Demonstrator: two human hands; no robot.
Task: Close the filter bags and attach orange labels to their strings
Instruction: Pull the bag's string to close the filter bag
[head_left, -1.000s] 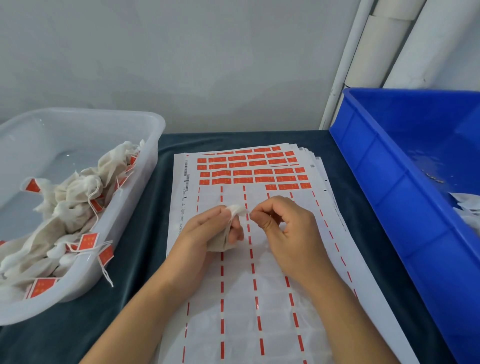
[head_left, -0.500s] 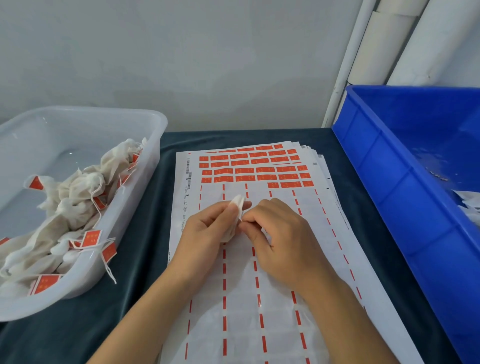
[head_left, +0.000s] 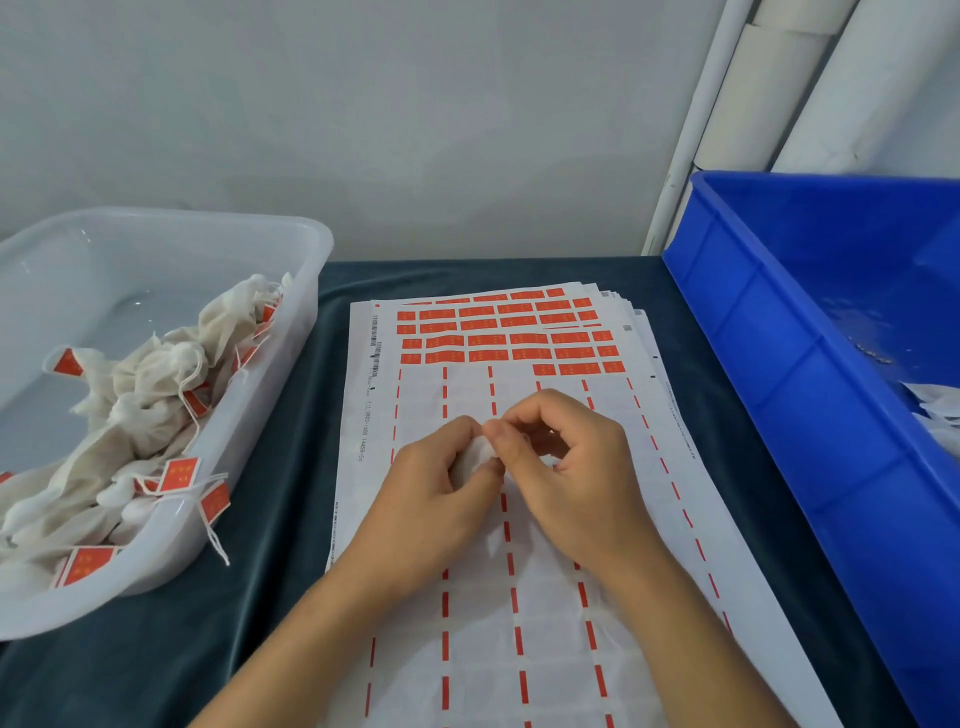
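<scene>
A small white filter bag (head_left: 474, 456) is bunched in my left hand (head_left: 434, 493), whose fingers curl round it above the label sheets. My right hand (head_left: 574, 467) meets it from the right and pinches the bag's top with thumb and forefinger. Most of the bag is hidden between the two hands, and its string cannot be made out. Under both hands lies a stack of label sheets (head_left: 566, 623). Several rows of orange labels (head_left: 501, 340) remain at the sheets' far end; the near part shows only peeled backing with orange dashes.
A clear plastic tub (head_left: 270, 395) on the left holds several white bags with orange labels (head_left: 179, 475) on their strings. A blue crate (head_left: 779, 364) on the right holds some white bags (head_left: 940, 410). A dark cloth (head_left: 280, 519) covers the table. White pipes stand behind the crate.
My right hand has moved left from a small gap to meet my left hand at the bag's top. The bag is now more hidden between the hands.
</scene>
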